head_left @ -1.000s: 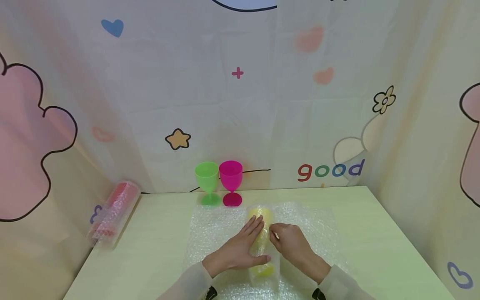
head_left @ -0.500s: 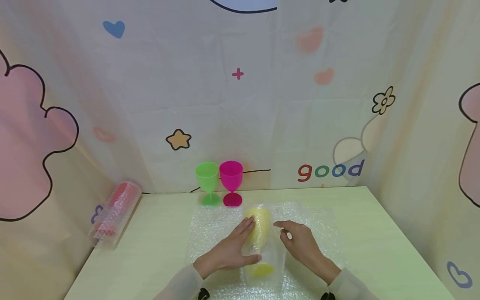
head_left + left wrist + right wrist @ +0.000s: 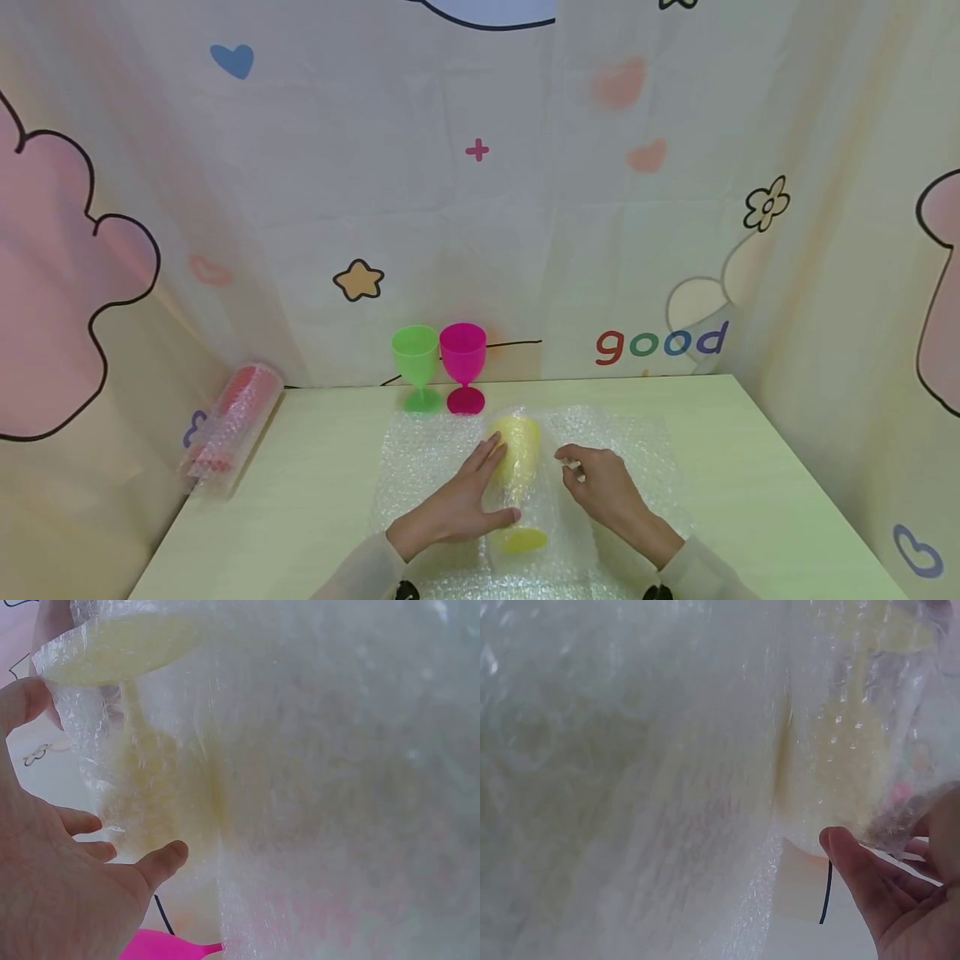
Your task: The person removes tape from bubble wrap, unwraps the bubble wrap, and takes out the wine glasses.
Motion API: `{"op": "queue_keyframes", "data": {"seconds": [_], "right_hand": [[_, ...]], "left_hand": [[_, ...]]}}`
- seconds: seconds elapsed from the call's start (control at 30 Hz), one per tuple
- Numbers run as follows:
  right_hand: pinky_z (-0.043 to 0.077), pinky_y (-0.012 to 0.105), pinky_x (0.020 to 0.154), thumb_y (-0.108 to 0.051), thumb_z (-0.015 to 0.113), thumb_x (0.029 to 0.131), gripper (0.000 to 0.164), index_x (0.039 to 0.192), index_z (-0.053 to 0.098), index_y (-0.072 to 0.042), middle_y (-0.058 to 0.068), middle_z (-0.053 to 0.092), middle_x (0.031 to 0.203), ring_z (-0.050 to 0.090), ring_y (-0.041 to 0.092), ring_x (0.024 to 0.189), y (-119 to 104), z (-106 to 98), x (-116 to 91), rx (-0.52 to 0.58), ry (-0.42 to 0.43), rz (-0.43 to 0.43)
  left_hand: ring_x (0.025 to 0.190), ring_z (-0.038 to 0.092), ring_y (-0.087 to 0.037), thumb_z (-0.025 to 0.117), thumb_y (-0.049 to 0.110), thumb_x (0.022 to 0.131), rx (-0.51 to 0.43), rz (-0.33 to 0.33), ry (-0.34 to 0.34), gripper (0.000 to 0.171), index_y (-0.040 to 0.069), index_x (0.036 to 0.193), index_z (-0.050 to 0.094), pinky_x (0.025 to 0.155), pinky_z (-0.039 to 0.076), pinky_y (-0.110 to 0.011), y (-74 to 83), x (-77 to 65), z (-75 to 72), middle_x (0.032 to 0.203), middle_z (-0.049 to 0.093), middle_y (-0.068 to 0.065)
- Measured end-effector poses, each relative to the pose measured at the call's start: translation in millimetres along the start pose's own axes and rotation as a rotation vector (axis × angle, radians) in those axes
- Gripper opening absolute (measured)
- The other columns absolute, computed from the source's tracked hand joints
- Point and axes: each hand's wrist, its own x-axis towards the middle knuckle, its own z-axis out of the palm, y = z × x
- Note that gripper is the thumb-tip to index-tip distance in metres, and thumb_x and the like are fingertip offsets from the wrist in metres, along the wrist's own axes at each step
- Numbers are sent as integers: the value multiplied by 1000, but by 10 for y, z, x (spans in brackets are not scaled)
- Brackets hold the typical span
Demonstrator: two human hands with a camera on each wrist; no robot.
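Note:
A yellow plastic goblet (image 3: 519,450) lies on its side on a sheet of bubble wrap (image 3: 637,467), its foot towards me and a layer of wrap over it. Along the goblet's left side rests my left hand (image 3: 465,504), fingers extended and thumb near the stem. To the right, my right hand (image 3: 606,490) pinches the edge of the wrap layer between thumb and fingers. The right wrist view shows that hand's thumb (image 3: 855,870) against the film. In the left wrist view the goblet's foot (image 3: 120,649) shows through the wrap.
A green goblet (image 3: 416,354) and a magenta goblet (image 3: 463,354) stand upright at the table's back edge. A bubble-wrapped red item (image 3: 232,425) lies at the left table edge. A printed cloth (image 3: 517,250) hangs behind the table (image 3: 757,483).
My right hand has moved right, away from the goblet, with the wrap's edge. My left hand has slid from on top of the goblet to its left side. The goblet shows more plainly.

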Motion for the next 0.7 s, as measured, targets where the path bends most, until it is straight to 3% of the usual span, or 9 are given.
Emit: {"op": "queue_keyframes", "data": {"seconds": [0.13,0.27,0.37,0.47,0.57,0.7], "right_hand": [[49,21,56,-1,73,78,19,95,73,-8,7,75,100,70,15,69,27,-1,4,-94,44,-35],[58,30,71,-2,79,74,28,99,72,-9,9,66,122,66,22,99,47,-37,-20,-294,54,-171],[59,32,80,2,80,72,34,104,71,-9,10,62,127,58,28,122,20,-89,-29,-409,12,-312],[60,32,79,6,77,74,37,107,71,-8,9,65,122,62,26,117,-19,-126,-27,-454,-74,-404],[59,37,81,5,74,78,34,110,70,-7,10,67,122,67,27,110,-32,-133,-30,-447,-184,-407],[58,42,86,-9,75,83,34,116,68,-5,14,63,131,66,31,112,5,-110,-55,-399,-304,-319]], "left_hand": [[155,6,-27,60,60,87,12,11,8,96,14,159,15,118,32,-50,6,-2,4,168,2,3],[155,5,-24,59,60,88,29,26,14,94,14,159,17,119,31,-48,23,-6,-2,168,4,4],[155,5,-21,58,61,88,65,39,19,93,15,158,18,119,32,-46,48,6,-16,168,4,4],[155,5,-20,58,61,88,97,53,24,92,16,159,17,118,33,-46,71,31,-32,168,4,4],[155,6,-20,59,59,88,103,70,24,92,17,159,18,118,32,-46,90,55,-36,168,6,4],[155,7,-21,58,59,89,112,84,7,90,18,158,18,120,30,-45,96,72,-10,168,8,3]]}}
